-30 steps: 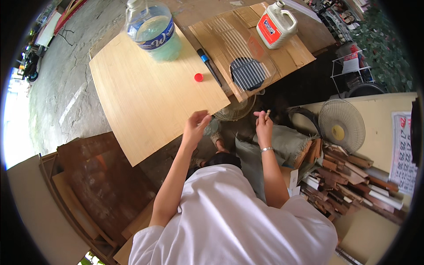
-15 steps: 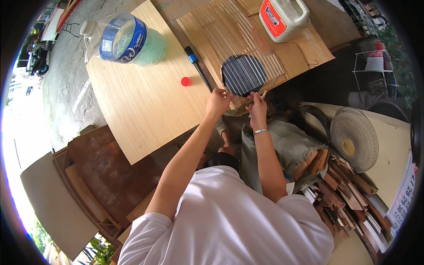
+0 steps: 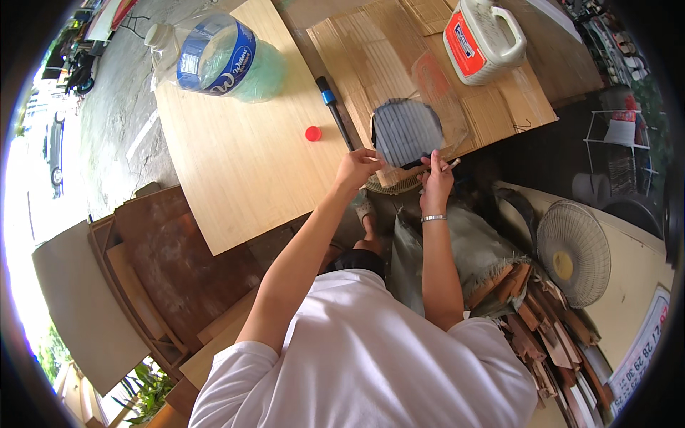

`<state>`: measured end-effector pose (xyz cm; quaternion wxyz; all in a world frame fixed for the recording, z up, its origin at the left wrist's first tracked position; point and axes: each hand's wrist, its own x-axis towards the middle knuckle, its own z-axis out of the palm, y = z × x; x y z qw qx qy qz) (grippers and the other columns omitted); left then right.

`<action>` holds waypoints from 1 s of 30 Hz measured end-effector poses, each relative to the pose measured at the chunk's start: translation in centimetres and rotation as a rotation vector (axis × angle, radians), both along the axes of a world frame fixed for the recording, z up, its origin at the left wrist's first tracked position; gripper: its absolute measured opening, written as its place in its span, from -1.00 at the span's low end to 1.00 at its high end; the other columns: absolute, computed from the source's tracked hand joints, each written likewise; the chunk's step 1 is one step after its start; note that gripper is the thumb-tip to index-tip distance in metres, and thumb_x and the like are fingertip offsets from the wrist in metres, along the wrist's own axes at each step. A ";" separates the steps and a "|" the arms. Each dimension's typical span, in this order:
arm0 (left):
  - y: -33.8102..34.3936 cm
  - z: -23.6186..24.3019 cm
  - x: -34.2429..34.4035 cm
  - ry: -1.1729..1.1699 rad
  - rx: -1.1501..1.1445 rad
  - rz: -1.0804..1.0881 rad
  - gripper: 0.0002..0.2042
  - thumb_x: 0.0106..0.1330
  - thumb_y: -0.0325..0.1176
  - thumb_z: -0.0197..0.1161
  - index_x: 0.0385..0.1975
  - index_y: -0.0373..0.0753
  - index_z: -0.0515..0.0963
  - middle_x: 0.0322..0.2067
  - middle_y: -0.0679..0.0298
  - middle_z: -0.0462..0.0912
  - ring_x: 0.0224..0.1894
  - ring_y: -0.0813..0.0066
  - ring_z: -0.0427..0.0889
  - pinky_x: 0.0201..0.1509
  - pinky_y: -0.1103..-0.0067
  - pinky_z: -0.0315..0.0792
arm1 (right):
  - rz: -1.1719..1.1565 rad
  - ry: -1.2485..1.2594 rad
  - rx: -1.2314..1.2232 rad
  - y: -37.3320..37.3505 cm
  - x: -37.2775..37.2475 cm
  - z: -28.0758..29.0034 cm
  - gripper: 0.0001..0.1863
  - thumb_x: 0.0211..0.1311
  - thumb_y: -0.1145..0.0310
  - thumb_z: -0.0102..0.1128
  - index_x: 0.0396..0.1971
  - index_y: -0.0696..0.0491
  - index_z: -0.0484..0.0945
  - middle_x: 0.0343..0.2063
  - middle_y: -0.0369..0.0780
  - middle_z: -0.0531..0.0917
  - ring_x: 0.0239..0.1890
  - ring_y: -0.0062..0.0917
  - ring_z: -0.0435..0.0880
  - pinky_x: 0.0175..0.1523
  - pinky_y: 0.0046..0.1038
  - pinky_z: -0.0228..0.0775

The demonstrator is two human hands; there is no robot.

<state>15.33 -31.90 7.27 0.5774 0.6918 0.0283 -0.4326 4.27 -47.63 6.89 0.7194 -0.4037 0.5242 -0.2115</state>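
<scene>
Between my hands is a clear plastic sheet with a dark, rounded, many-sided patch on it, striped by reflections. My left hand is closed in a pinch at the sheet's near left edge. At its near right edge is my right hand, closed around a slim pale stick whose kind I cannot make out. The right fingertips touch or nearly touch the sheet. A black rod-shaped tool with a blue band lies just beyond my left hand, near a red cap.
On the pale wooden board lies a large clear bottle with a blue label. A white jug with an orange label stands on flattened cardboard. To the right are a round fan grille and a pile of wood offcuts.
My view has shifted, so the board and jug sit elsewhere in the picture. The sheet's tilt differs: the bright stripes across it have faded. Both hands keep their places at its edge.
</scene>
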 end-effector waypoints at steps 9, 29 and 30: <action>-0.1 5.3 1.0 0.070 -0.148 0.000 -0.78 0.16 -0.45 0.41 -0.22 -0.29 0.61 -0.43 0.40 0.58 -0.45 0.68 0.47 -0.37 0.68 0.35 | 0.075 -0.321 0.292 -2.3 0.9 0.2 -0.65 0.34 0.14 0.23 -0.12 0.11 0.49 -0.02 -0.10 0.65 -0.79 -0.80 0.17 -0.40 -0.61 0.40; 5.3 11.6 -1.2 -0.227 -0.081 -0.123 -0.81 0.15 -0.47 0.39 -0.24 -0.34 0.64 -0.38 0.31 0.67 -0.35 0.64 0.56 -0.26 0.64 0.42 | 0.181 -0.796 0.319 1.2 -1.5 2.8 -0.64 0.47 0.40 -0.02 0.20 0.06 0.42 0.15 -0.09 0.57 -0.79 -0.80 0.04 -0.34 -0.66 0.21; 5.8 12.3 -1.6 -0.245 -0.056 -0.147 -0.81 0.17 -0.47 0.39 -0.23 -0.32 0.64 -0.36 0.32 0.67 -0.35 0.66 0.55 -0.26 0.65 0.41 | 0.163 -0.800 0.302 1.6 -1.9 3.4 -0.64 0.46 0.40 -0.01 0.20 0.06 0.42 0.13 -0.07 0.57 -0.80 -0.80 0.06 -0.38 -0.67 0.21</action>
